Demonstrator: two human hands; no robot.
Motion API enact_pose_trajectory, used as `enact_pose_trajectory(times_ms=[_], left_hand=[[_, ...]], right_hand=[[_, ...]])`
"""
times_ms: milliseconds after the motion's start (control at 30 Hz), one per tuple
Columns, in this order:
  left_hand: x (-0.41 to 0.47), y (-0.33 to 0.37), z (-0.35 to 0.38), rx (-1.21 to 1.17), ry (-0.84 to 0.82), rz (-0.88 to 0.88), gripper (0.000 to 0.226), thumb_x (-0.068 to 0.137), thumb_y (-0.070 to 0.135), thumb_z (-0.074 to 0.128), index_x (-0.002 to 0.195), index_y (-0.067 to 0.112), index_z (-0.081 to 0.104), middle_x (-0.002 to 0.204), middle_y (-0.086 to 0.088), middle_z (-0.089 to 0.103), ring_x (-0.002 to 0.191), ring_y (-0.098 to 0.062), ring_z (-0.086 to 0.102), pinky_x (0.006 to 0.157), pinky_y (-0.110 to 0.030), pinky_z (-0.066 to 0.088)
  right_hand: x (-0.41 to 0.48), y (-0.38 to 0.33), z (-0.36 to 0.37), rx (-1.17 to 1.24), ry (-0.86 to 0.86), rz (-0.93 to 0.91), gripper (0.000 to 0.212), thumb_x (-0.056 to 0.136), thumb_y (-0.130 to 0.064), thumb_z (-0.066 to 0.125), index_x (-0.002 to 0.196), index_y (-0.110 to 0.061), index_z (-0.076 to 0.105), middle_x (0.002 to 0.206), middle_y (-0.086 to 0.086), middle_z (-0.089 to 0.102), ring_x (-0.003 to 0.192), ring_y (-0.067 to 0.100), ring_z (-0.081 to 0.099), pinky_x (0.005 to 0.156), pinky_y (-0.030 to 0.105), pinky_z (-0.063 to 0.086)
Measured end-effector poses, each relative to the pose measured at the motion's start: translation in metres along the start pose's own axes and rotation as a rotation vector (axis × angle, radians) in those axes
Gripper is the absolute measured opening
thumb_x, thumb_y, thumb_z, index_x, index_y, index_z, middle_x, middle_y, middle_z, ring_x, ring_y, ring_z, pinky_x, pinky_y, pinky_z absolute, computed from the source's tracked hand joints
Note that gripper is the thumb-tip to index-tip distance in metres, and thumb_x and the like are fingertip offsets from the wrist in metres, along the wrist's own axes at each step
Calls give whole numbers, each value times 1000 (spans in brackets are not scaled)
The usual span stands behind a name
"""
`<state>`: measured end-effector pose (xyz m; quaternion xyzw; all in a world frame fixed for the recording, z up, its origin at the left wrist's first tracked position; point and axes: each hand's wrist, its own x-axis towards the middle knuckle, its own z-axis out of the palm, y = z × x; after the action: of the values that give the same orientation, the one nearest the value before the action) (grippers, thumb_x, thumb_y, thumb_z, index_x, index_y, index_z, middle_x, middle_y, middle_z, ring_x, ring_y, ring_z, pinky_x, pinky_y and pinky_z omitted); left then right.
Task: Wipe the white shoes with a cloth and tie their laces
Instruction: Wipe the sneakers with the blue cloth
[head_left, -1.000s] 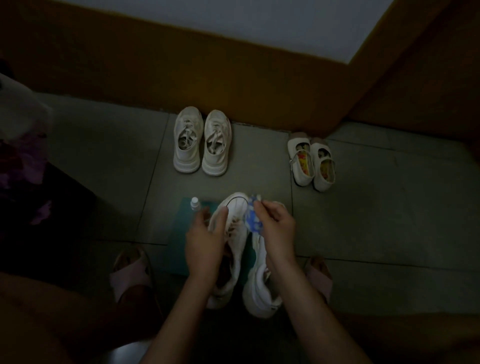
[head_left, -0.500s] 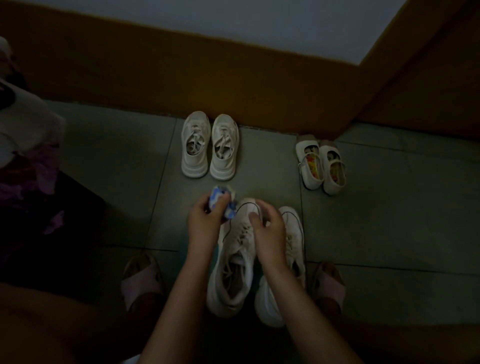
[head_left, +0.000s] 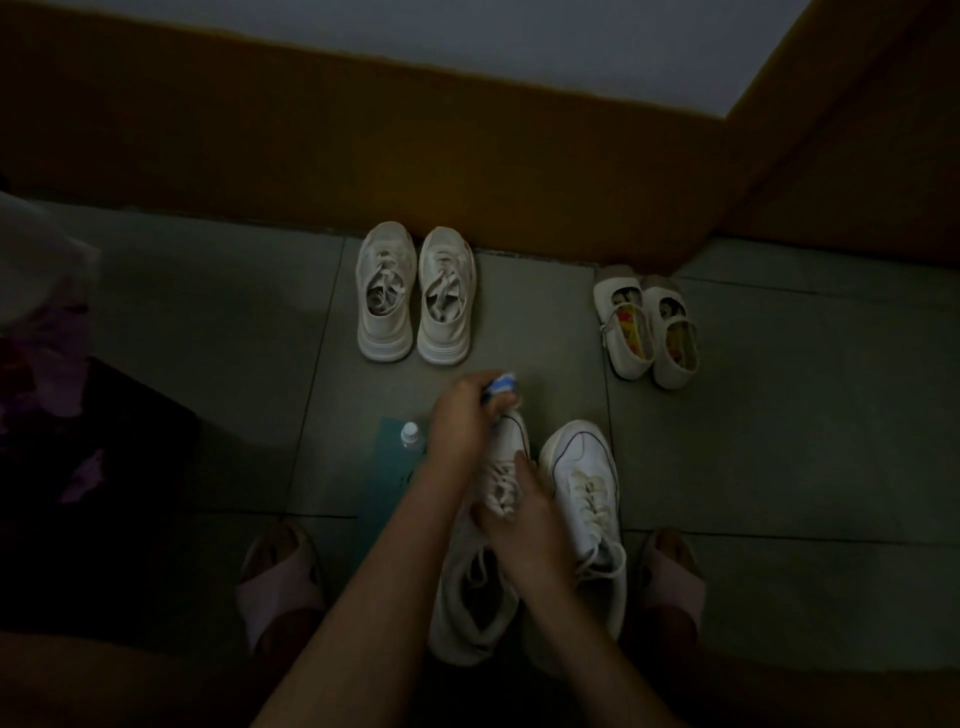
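My left hand grips the blue-and-white cloth at the toe of the near-left white shoe, my right hand lies open across its laces, so I should press steady and wipe evenly
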<state>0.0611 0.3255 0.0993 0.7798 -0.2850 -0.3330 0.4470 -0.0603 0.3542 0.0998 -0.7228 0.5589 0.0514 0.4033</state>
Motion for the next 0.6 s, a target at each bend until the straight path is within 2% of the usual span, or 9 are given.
enact_pose_trajectory(times_ms=[33,67,133,200,333,400,467,567,600], left_hand=[[-2,-4,3,3,-14,6,32,87,18,63,117,7,63,109,-11,66,97,-16,59,78,-19,41],[-4,-8,6,16,-25,11,29,88,18,63,114,6,64,107,-12,66,95,-18,59,80,-22,43],[-7,-17,9,70,-25,63,25,88,17,62,108,3,66,104,-14,65,94,-23,60,80,-24,42],[-9,-23,10,116,-8,131,22,87,14,62,104,1,67,102,-15,66,94,-26,60,76,-20,37],[-22,-32,15,115,69,162,25,86,9,61,109,4,67,111,-14,65,103,-25,59,91,-29,42],[-34,-35,19,87,124,121,27,87,10,60,112,4,65,116,-12,63,107,-24,57,96,-31,42],[-43,-39,21,83,164,74,29,89,12,59,116,4,63,119,-12,61,109,-24,55,98,-30,40],[-55,-46,23,117,212,36,29,89,13,59,117,4,63,119,-13,61,109,-26,54,97,-32,40],[-58,-49,24,109,223,24,29,89,13,58,116,4,64,117,-13,61,108,-27,55,96,-34,42]], right_hand=[[1,3,-1,35,-10,-1,88,67,-74,29,141,-27,34,140,1,45,121,18,50,101,31,41],[-1,3,-4,78,-17,-11,80,72,-69,40,142,-29,34,138,-1,47,117,18,53,98,32,44],[-4,4,-11,151,-9,-45,67,85,-44,59,144,-30,31,136,-1,48,115,18,54,96,36,46],[-3,8,-13,190,3,-69,62,89,-31,60,144,-28,32,135,1,51,114,18,55,96,35,46],[-1,11,-12,185,31,-103,50,94,-28,54,141,-27,38,126,2,59,100,10,56,87,23,44],[-1,12,-12,181,29,-110,49,94,-30,53,141,-29,38,126,1,59,102,11,57,86,22,43],[-3,11,-15,181,18,-113,50,95,-30,52,142,-26,37,128,1,58,105,10,57,85,18,41],[-3,10,-18,265,-13,-85,46,96,-24,50,141,-18,39,121,-6,59,95,-11,52,81,4,34],[-3,10,-18,262,-21,-88,48,96,-23,51,142,-18,38,128,-4,56,103,-7,51,85,5,33]])
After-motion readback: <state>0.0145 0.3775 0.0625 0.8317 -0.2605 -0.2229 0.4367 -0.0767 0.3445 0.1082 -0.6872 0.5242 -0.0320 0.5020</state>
